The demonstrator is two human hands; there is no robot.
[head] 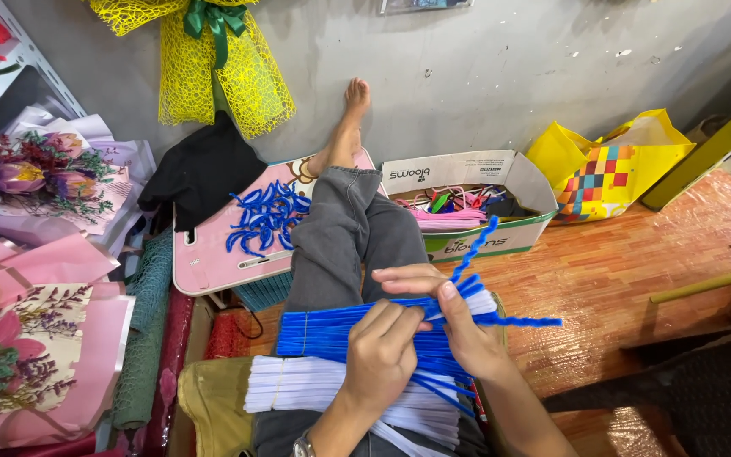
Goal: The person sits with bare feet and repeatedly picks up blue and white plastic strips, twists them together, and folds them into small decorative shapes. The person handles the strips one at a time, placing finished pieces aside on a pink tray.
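1. A bundle of white stems (315, 391) is laid across the lap, nearest the camera, with a bundle of blue stems (332, 332) just beyond it and touching it.
2. The left hand (380, 355) is rested on both bundles; its grip is closed around some blue stems, fingers curled over them.
3. The right hand (458, 326) is crossed over the blue bundle beside the left hand, and a few blue stems are pinched in its grip between thumb and fingers.
4. One twisted blue stem (524, 321) is seen sticking out to the right of the right hand, and another (477, 245) is bent upward past the fingers.
5. A grey-trousered leg (340, 237) is stretched forward, its bare foot (350, 123) pressed against the wall (484, 68).
6. A pink tray (205, 254) is set left of the leg, with a heap of curled blue pieces (266, 216) lying on it.
7. A cardboard box (467, 173) of mixed coloured stems is placed right of the leg on the floor (636, 262), and a yellow bag (609, 165) is stood beyond it.
8. Wrapped bouquets (44, 178) are piled at the left, and a yellow net bow (213, 59) is hung on the wall.
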